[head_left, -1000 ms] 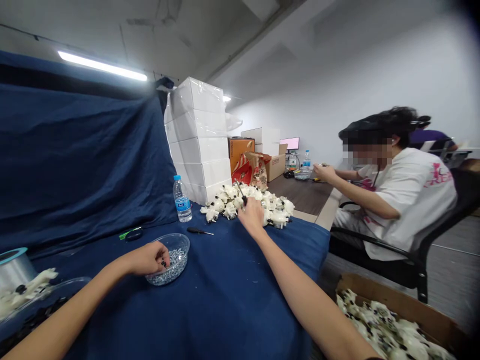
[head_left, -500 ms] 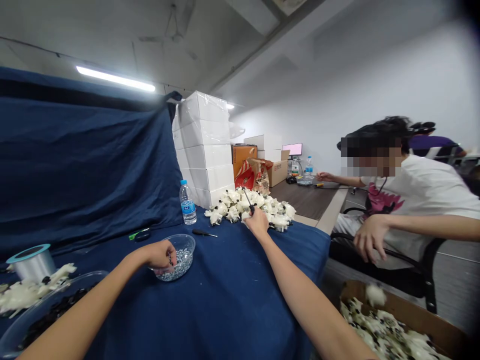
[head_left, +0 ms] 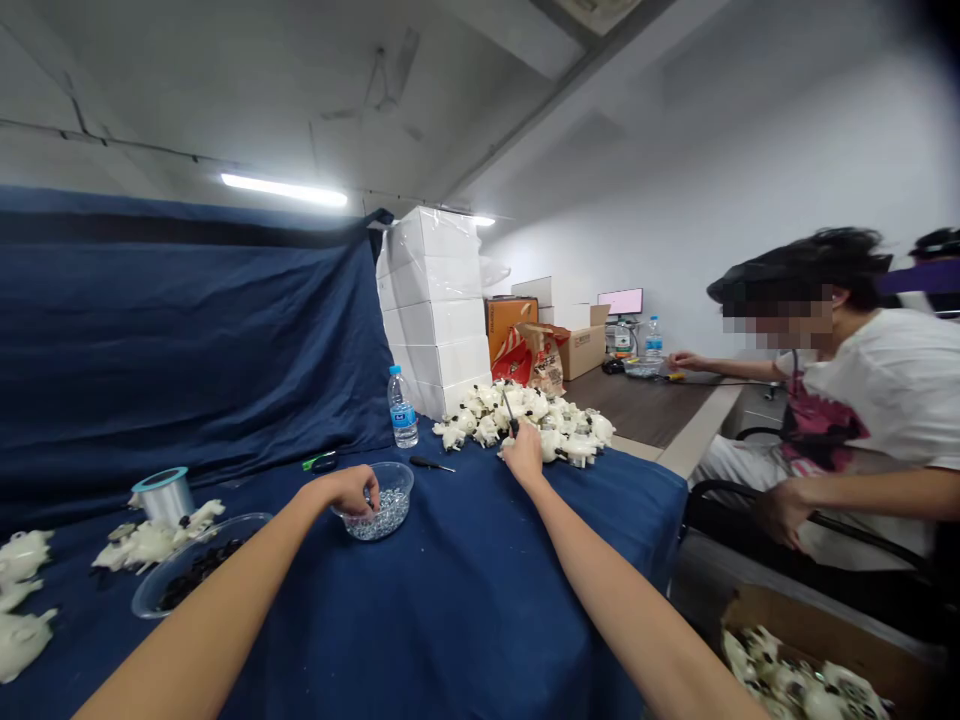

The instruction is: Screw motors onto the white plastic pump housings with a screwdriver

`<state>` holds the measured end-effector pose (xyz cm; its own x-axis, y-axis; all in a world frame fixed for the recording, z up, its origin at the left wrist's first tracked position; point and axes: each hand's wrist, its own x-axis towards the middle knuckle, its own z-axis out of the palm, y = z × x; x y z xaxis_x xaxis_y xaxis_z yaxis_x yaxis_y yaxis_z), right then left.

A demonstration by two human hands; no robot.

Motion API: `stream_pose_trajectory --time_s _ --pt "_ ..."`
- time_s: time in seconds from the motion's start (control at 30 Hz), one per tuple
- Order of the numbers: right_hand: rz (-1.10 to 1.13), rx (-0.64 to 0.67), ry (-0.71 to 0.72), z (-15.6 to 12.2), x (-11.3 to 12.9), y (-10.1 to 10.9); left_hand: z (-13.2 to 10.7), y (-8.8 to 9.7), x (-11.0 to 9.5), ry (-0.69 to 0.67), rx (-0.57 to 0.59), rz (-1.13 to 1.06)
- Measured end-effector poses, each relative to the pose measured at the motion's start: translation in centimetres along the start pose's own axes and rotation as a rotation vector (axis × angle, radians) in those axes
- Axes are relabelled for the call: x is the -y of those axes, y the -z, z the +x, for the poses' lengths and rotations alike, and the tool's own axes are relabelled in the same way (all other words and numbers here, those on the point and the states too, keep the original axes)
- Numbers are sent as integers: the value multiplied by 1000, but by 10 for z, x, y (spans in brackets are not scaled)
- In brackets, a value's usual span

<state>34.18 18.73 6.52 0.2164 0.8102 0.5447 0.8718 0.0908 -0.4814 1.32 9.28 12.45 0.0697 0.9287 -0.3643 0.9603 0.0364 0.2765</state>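
Note:
My left hand [head_left: 351,491] is closed, fingertips pinched together over the clear bowl [head_left: 409,492] of small silvery metal pieces that look like screws. Whatever lies between those fingertips is too small to make out. My right hand [head_left: 523,456] is wrapped round a screwdriver [head_left: 509,409] with a dark handle, its thin shaft tilted up and away. That hand is at the near edge of a heap of cream-white plastic pieces [head_left: 551,443] with black bits. Between the bowl and the heap lies a second screwdriver [head_left: 430,463].
A water bottle [head_left: 403,415] stands before stacked white boxes [head_left: 459,325]. Leftward are a spool [head_left: 166,497], a tub of black parts [head_left: 150,598] and more white pieces [head_left: 22,640]. A seated co-worker [head_left: 885,390] is at right, near a carton of white pieces [head_left: 795,690].
The view has swung left and up, so things appear further right. My left hand stays at the bowl; my right still grips the screwdriver. The co-worker's near hand has lowered; a piece falling into the carton is gone.

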Motion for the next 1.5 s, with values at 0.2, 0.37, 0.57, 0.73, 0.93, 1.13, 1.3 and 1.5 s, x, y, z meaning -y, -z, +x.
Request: stream_pose_trajectory --time_s 0.2,0.37,0.57,0.73,0.93,1.13,1.3,1.5 --pt "-34 35 -44 -14 0 2 -8 4 3 -73 -178 -27" --pt "-50 54 -13 -24 3 3 -21 10 8 -165 -397 -6" --pt "-56 66 91 -35 3 14 -39 20 16 -228 -591 39" --pt "-49 118 171 -50 10 22 -51 18 24 -234 -634 144" --pt "0 183 276 -68 24 28 -71 -6 45 -248 -567 337" --pt "31 226 343 -79 37 31 -100 -24 70 -167 -575 473" --pt "41 252 451 -85 42 29 -117 -36 80 -126 -580 531" --pt "10 239 501 -86 39 20 -122 -52 82 -152 -629 575"
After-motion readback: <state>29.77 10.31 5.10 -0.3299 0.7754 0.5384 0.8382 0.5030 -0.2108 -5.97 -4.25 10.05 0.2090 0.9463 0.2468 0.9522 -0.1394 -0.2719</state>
